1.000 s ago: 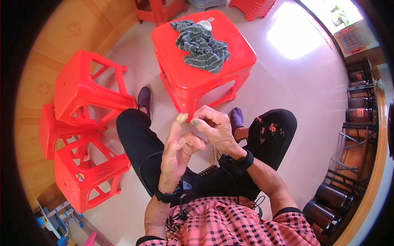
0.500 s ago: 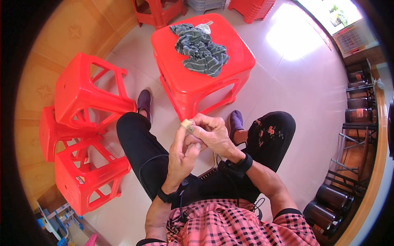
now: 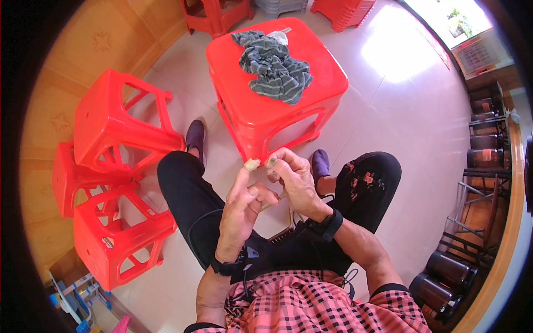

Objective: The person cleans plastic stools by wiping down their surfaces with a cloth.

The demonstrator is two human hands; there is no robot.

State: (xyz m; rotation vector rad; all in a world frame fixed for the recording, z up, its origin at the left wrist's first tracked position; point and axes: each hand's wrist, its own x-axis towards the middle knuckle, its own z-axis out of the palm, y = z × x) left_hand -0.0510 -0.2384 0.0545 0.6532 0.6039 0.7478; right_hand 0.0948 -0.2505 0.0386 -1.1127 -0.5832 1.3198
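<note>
Plainly, we have both hands up in front of our lap, near the closest leg of the big red stool. Our left hand (image 3: pixel 240 211) is partly open, its index finger pointing up and the other fingers bent, and we see nothing gripped in it. On the tip of that index finger sits a pale yellowish wrap (image 3: pixel 252 165). Our right hand (image 3: pixel 293 180) is just beside it, fingers curled and thumb close to the index finger in a pinch; we cannot tell whether anything thin is caught between them. The right thumb and the wrap stand slightly apart.

Both our wrists carry black bands, and we sit with our knees spread in black trousers (image 3: pixel 194 188), flowers on the right knee. Beyond our hands, the red stool (image 3: pixel 327 83) bears a crumpled grey striped cloth (image 3: pixel 275 66), with a small white piece (image 3: pixel 278 37) at its far end. To our left we have more red stools (image 3: pixel 105 122) near the wooden panelling (image 3: pixel 61 100); dark cylindrical containers (image 3: pixel 452 266) line our right side.
</note>
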